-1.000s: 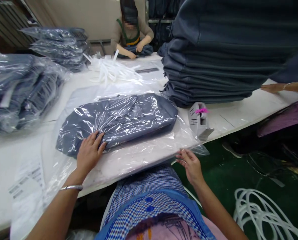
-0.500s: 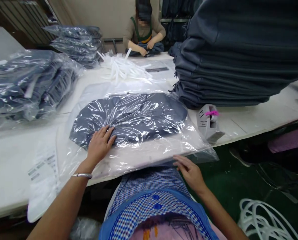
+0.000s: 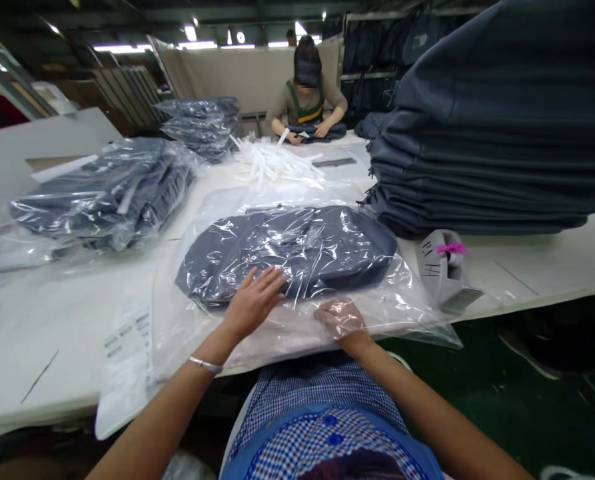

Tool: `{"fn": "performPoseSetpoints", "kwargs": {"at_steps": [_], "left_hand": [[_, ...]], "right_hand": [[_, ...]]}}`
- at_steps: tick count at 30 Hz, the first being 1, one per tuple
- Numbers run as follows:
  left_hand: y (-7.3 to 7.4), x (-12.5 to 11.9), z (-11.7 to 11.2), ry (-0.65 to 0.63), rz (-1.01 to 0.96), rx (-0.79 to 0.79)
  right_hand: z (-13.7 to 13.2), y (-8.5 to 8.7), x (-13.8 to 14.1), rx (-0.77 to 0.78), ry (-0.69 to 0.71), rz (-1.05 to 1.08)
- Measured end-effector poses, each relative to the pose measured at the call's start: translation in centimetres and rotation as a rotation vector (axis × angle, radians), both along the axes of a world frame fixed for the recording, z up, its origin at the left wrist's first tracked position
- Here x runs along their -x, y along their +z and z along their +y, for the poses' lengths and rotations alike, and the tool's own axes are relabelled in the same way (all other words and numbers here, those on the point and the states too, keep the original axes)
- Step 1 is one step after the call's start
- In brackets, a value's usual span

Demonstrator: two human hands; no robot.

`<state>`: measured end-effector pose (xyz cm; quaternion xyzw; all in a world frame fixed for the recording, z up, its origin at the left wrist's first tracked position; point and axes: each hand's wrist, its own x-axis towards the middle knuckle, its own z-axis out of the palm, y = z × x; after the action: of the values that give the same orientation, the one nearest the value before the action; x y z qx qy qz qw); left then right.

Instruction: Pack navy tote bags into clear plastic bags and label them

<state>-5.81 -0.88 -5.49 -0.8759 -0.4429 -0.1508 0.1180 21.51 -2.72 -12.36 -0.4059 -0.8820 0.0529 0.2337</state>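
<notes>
A folded dark grey garment (image 3: 297, 250) lies inside a clear plastic bag (image 3: 402, 303) on the white table (image 3: 52, 320) in front of me. My left hand (image 3: 254, 301) rests flat on the garment's near edge through the film, fingers stretched out. A thin metal bangle sits on that wrist. My right hand (image 3: 341, 319) is at the bag's near edge, under a layer of the clear film. The plastic veils its fingers, so I cannot make out whether they are curled or flat.
A grey tape dispenser (image 3: 444, 270) with a pink tag stands right of the bag. A tall stack of dark folded garments (image 3: 487, 167) fills the right. Bagged garments (image 3: 107, 193) lie at left, white strips (image 3: 272, 160) behind. A person (image 3: 307, 100) sits at the far end.
My right hand has moved left from the table's edge and slipped under the bag's film. My left hand stays on the garment. My head has tilted up, showing more of the room.
</notes>
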Motion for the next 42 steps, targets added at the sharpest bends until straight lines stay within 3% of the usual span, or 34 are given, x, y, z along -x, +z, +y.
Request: {"fn": "performPoseSetpoints", "kwargs": {"at_steps": [2, 6, 11, 13, 17, 20, 22, 24, 27, 30, 32, 34, 38, 42], "left_hand": [[-0.3, -1.4, 0.7, -0.069, 0.034, 0.045], [-1.5, -2.4, 2.7, -0.059, 0.037, 0.072], [-1.6, -1.5, 4.4, -0.091, -0.006, 0.064], [-1.5, -1.2, 4.6, -0.071, -0.024, 0.055], [-2.3, -1.4, 4.3, -0.074, 0.008, 0.076], [-2.9, -1.8, 3.4, -0.079, 0.039, 0.097], [-2.9, -1.9, 2.6, -0.071, 0.042, 0.087], [-2.8, -1.9, 1.9, -0.053, 0.038, 0.058], [-2.9, -1.9, 0.9, -0.026, 0.023, 0.029], [-3.3, -2.1, 0.5, -0.009, 0.002, 0.026], [-3.3, -2.3, 0.4, -0.010, -0.004, 0.029], [-3.0, -2.0, 0.3, -0.029, -0.004, 0.037], [-1.6, 0.9, -0.7, -0.003, 0.037, 0.017], [-1.4, 6.5, -2.8, 0.335, 0.023, -0.059]], "right_hand": [[0.0, 0.1, 0.1, -0.012, 0.005, -0.028], [-0.5, 1.0, 0.4, -0.007, -0.005, -0.073], [-4.0, 3.2, -1.3, 0.107, 0.238, -0.093], [-6.0, 3.4, -2.8, 0.110, 0.260, -0.088], [-8.1, 1.1, -5.0, 0.093, 0.194, -0.003], [-8.3, -0.8, -4.9, 0.060, 0.168, 0.063], [-8.5, -0.9, -4.6, 0.056, 0.177, 0.068], [-9.0, 0.1, -4.4, 0.067, 0.196, 0.051], [-9.6, 3.3, -3.9, 0.081, 0.280, 0.018], [-7.8, 6.9, -2.9, -0.017, 0.343, 0.053], [-4.9, 8.6, -2.2, -0.114, 0.256, 0.058], [-1.4, 9.0, -2.0, -0.159, 0.103, -0.018], [3.2, 6.9, -3.4, -0.193, -0.079, -0.176], [3.0, 3.7, -6.2, -0.228, -0.159, -0.186]]}}
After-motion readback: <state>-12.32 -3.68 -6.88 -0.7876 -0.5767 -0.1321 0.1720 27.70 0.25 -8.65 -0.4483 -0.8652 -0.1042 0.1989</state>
